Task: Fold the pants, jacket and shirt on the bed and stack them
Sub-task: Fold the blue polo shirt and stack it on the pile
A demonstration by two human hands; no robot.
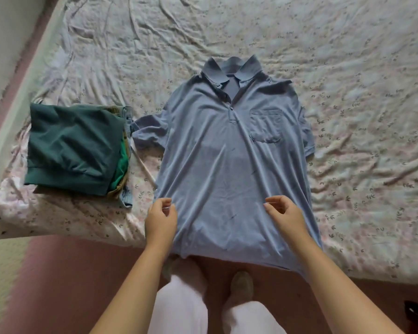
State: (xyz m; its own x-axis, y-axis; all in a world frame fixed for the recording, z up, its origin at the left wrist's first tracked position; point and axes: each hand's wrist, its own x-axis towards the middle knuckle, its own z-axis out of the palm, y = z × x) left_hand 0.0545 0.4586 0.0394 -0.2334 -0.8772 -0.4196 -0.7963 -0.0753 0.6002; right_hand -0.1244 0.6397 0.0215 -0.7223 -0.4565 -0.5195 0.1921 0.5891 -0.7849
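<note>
A light blue polo shirt [229, 160] lies flat and face up on the bed, collar away from me, its hem hanging over the near edge. My left hand [161, 219] hovers over the shirt's lower left side with curled fingers holding nothing. Over the lower right part, my right hand [285, 213] is the same, fingers apart. To the left sits a folded stack: a dark green jacket [73, 145] on top, with folded pants [126, 186] showing beneath it at the right edge.
The bed [348, 92] has a wrinkled floral sheet, with free space beyond and right of the shirt. Its near edge runs past my legs. A pink floor [70, 273] lies below, and a wall [0, 44] is at the left.
</note>
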